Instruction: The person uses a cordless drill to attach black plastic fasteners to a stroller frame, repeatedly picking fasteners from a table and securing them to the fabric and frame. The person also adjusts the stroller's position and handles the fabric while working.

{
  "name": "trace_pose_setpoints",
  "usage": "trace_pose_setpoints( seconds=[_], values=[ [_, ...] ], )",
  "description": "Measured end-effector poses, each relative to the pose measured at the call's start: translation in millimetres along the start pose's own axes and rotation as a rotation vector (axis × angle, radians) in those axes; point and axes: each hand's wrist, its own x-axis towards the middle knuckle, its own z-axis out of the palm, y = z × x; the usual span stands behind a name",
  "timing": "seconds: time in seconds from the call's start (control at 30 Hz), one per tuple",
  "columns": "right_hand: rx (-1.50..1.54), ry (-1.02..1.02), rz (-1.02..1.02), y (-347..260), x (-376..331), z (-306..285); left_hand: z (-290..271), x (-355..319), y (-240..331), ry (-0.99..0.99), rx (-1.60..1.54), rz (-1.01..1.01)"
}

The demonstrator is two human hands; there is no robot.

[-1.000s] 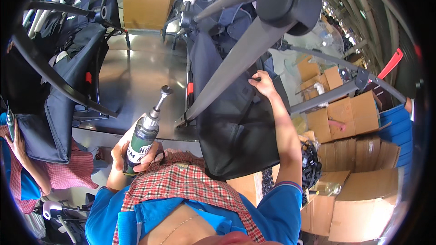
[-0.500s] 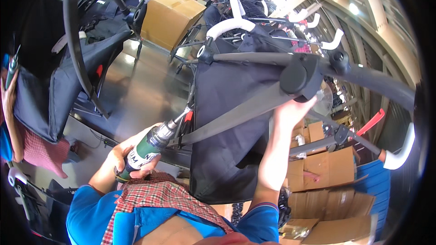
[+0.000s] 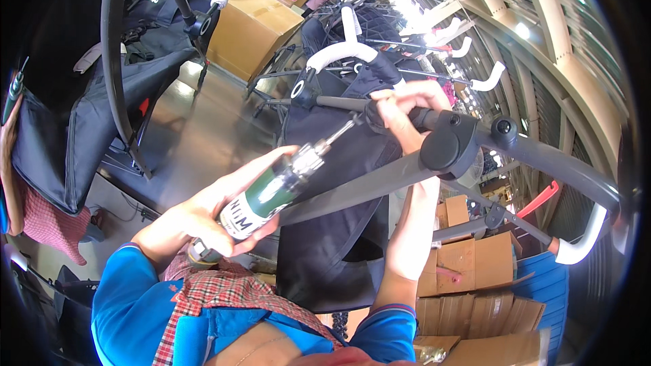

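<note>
My left hand point(image 3: 203, 220) is wrapped round a green and silver electric screwdriver point(image 3: 261, 200), its bit angled up and to the right. The tip is at or just beside a black fitting point(image 3: 377, 116) on the grey tube of a stroller frame point(image 3: 352, 183); whether it touches I cannot tell. My right hand point(image 3: 413, 108) reaches up behind the frame's round black hinge point(image 3: 446, 149) and grips the tube at the fitting, its thumb toward the bit. Black fabric point(image 3: 319, 257) hangs below the tubes. A white-covered curved handle point(image 3: 342, 54) lies beyond.
On the left, another black stroller point(image 3: 102, 122) stands beside a co-worker's arm and a second screwdriver point(image 3: 13, 95). A cardboard box point(image 3: 251, 30) sits beyond the shiny floor. Open cartons point(image 3: 475, 264) are stacked at the right, below a white-ended tube point(image 3: 583, 240).
The screwdriver has risen to the right, bringing its bit to the fitting. My right hand has moved from under the hinge up and left onto the tube.
</note>
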Motion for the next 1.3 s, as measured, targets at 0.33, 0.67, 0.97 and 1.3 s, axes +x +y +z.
trace_pose_setpoints(
  seconds=[0.33, 0.67, 0.97, 1.3],
  values=[
    [-0.380, 0.160, -0.115, -21.7, -19.5, -10.2, 4.8, 27.7, 8.5, -0.116, 0.407, 0.083],
    [-0.177, 0.061, -0.068, -7.9, -25.6, -20.5, 5.0, 44.6, 11.1, -0.102, 0.436, 0.044],
    [-0.309, 0.012, -0.180, -1.7, -27.9, -24.7, 27.2, 44.9, -0.5, -0.096, 0.288, 0.061],
    [-0.253, -0.034, -0.184, -1.5, -29.8, -27.4, 8.5, 44.8, -10.2, -0.306, -0.554, -0.132]
  ],
)
